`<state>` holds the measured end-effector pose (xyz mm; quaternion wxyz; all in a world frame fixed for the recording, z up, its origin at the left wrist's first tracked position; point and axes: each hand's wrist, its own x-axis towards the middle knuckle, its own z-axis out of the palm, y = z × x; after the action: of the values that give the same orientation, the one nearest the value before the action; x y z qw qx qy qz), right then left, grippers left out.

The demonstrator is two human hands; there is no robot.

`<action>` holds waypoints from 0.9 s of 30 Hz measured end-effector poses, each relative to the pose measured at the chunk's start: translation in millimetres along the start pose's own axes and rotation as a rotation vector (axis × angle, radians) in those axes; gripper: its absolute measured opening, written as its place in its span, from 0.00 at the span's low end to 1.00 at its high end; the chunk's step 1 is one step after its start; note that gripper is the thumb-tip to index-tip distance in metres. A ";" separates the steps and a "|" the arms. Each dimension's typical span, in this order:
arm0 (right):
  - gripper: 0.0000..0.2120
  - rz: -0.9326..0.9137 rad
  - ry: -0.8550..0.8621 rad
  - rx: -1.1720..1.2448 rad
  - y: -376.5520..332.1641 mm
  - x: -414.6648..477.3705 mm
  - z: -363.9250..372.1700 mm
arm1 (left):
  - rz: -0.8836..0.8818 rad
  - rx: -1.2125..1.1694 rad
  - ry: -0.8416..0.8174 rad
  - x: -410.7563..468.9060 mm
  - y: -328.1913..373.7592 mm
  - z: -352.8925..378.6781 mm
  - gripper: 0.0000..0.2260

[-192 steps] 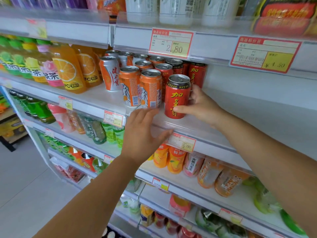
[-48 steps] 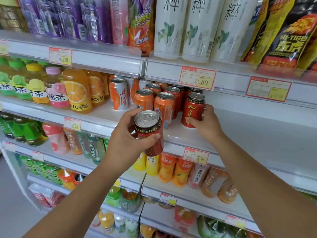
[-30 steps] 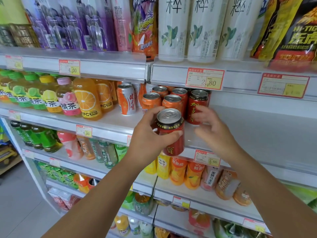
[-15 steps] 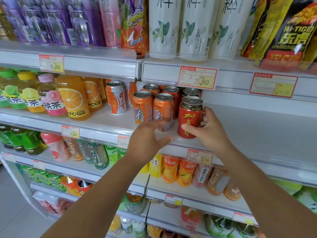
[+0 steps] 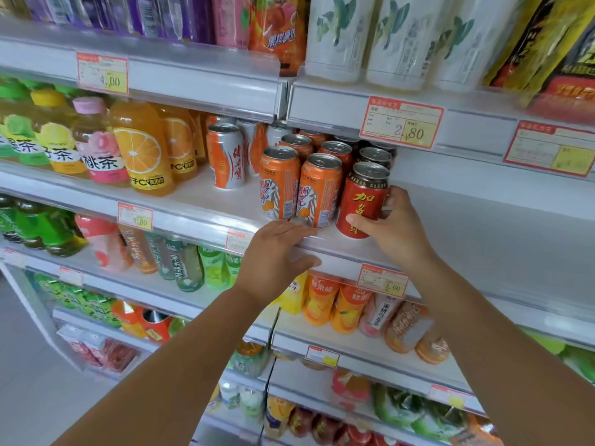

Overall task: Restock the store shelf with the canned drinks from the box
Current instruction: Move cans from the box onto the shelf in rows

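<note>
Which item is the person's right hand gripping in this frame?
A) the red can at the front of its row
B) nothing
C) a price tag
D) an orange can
A: the right hand has its thumb and fingers curled round the red can, which stands upright at the front of the shelf, while the left hand rests with straight fingers on the shelf edge.

The white shelf [image 5: 483, 243] bore upright orange cans [image 5: 280, 185], a red can [image 5: 363, 201] beside them at three o'clock, juice bottles [image 5: 141, 149] at nine.

bare shelf [image 5: 483, 226] right of the red can [image 5: 365, 194] lies open; orange cans [image 5: 280, 185] crowd its left.
</note>
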<state>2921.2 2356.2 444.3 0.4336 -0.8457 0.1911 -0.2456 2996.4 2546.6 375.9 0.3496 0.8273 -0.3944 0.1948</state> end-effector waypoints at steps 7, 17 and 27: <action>0.28 -0.249 0.321 0.052 -4.3 -39.7 3.7 | 0.043 -0.093 0.188 -34.3 1.1 -13.3 0.18; 0.13 0.112 -0.698 -0.092 122.4 -207.5 154.8 | -1.080 0.038 -0.334 -312.8 -118.8 -31.8 0.20; 0.23 0.428 -1.204 -0.450 346.5 -322.8 413.8 | -1.695 -0.122 -0.586 -579.3 -207.6 105.5 0.18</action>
<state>2863.1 2603.0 -131.1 0.3169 -0.8482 0.1259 0.4054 2809.9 2860.8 -130.4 0.3047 0.8371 0.2653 -0.3688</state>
